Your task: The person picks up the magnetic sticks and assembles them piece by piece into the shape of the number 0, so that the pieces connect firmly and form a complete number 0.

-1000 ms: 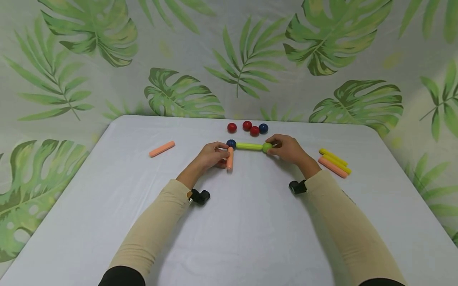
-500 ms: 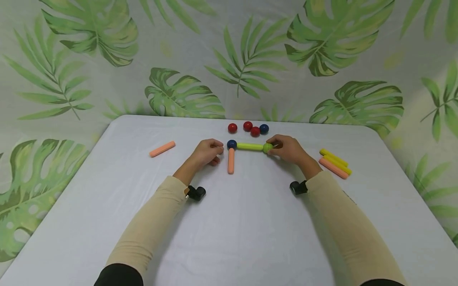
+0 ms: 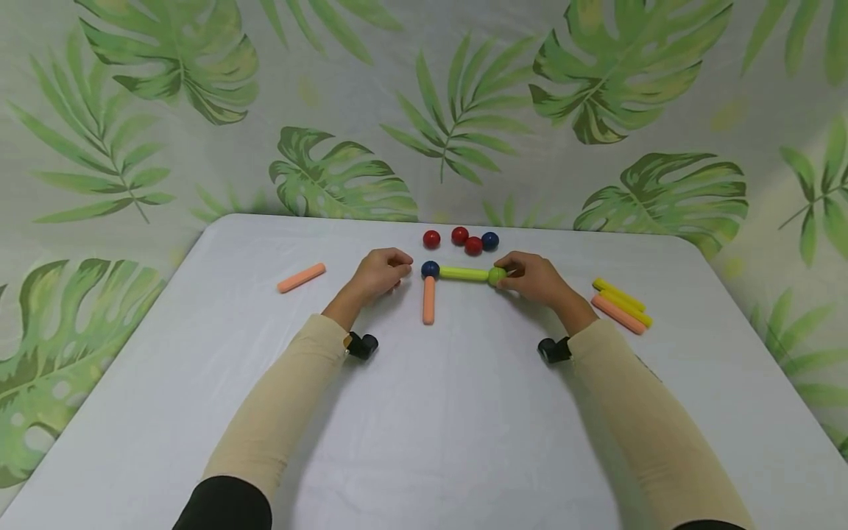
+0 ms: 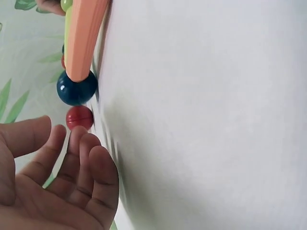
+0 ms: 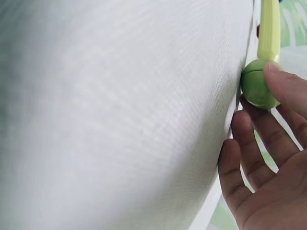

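Observation:
On the table stands a joined piece: a blue ball (image 3: 430, 269) at the corner, a light green rod (image 3: 464, 274) running right from it, and an orange rod (image 3: 429, 300) pointing toward me. At the green rod's far end is a green ball (image 3: 496, 277), which my right hand (image 3: 533, 278) pinches between thumb and fingers; the right wrist view shows the thumb on this green ball (image 5: 258, 85). My left hand (image 3: 380, 274) is just left of the blue ball, apart from it. In the left wrist view its fingers are loosely bent with nothing between them.
Behind the joined piece lie several loose balls, red (image 3: 432, 239) and blue (image 3: 490, 241). A single orange rod (image 3: 301, 278) rests to the left. Two yellow rods (image 3: 619, 293) and another orange rod (image 3: 617, 313) lie together at the right. A leaf-patterned cloth hangs behind the white table (image 3: 457, 427).
My left hand has let go of the orange rod near the blue ball and moved left and slightly away from me. My right hand still holds the green ball in place.

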The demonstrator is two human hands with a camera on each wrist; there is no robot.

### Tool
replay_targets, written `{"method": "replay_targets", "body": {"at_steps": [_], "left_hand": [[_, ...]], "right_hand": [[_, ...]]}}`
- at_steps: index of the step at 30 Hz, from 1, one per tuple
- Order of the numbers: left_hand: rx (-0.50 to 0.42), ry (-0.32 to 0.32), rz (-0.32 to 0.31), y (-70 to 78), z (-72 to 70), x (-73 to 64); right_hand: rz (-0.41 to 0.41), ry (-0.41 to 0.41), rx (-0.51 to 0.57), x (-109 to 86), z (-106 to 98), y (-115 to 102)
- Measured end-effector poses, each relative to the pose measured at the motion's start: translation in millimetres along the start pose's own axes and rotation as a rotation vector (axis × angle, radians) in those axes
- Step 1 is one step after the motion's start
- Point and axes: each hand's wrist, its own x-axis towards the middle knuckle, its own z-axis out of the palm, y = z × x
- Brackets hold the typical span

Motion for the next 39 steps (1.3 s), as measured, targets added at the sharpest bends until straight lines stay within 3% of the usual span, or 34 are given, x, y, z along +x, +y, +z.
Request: {"method": "replay_targets", "body": {"at_steps": [5,8,19,33,39], "left_hand": [[0.151,-0.048,0.092,0.3,0.1,7.6],[0.187,-0.072,0.128,1.6,2.1,11.5],[0.15,-0.143,0.14,3.0,4.0,21.3],[0.183,-0.159,0.176,1.9,3.0,26.8],[0.168,-0.191,0.161,-1.1,2.7,29.0]], "right_hand": [[-0.01,-0.002,0.003,0.7,-1,1],[-0.002,-0.002,0.009,0.5,0,0],[0.007,-0.007,0.011,0.9,1,-2],[-0.015,0.009,0.003,1.5,1,-4],[0.004,-0.002,0.008,1.6,1,-4]]}}
